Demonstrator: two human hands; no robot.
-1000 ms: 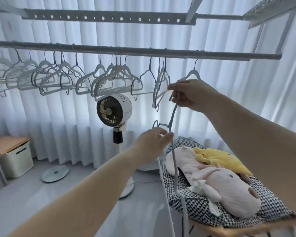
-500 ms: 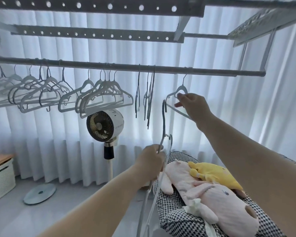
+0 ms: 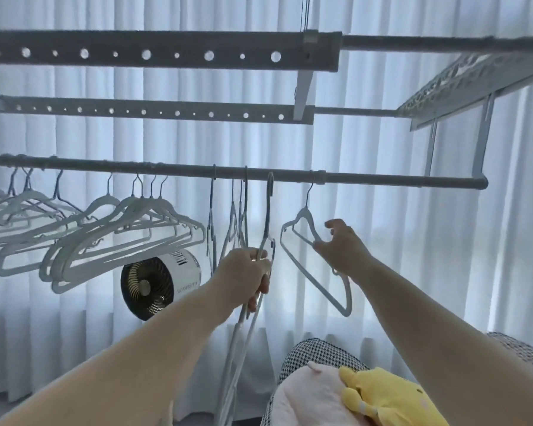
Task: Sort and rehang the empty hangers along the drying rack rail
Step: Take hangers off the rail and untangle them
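Note:
A grey rail (image 3: 382, 180) crosses the view, with several white empty hangers (image 3: 130, 238) bunched on its left half. Three more hangers (image 3: 237, 216) hang edge-on near the middle. My left hand (image 3: 246, 272) is shut on a white hanger (image 3: 266, 216) held upright, its hook level with the rail. A second hanger seems bunched in the same grip, and their lower parts trail down past my forearm. My right hand (image 3: 342, 247) loosely holds the right shoulder of a lone hanger (image 3: 302, 218) hooked on the rail.
Two perforated bars (image 3: 166, 53) and a mesh shelf (image 3: 462, 78) sit above the rail. A round fan (image 3: 157, 281) stands below the hangers before white curtains. Pink (image 3: 305, 395) and yellow plush toys (image 3: 388, 398) lie on a houndstooth cushion (image 3: 314, 352) at the lower right.
My view has tilted upward. My left hand has lifted its hanger until the hook reached rail height. My right hand let go of that hanger and moved onto the lone hanging one.

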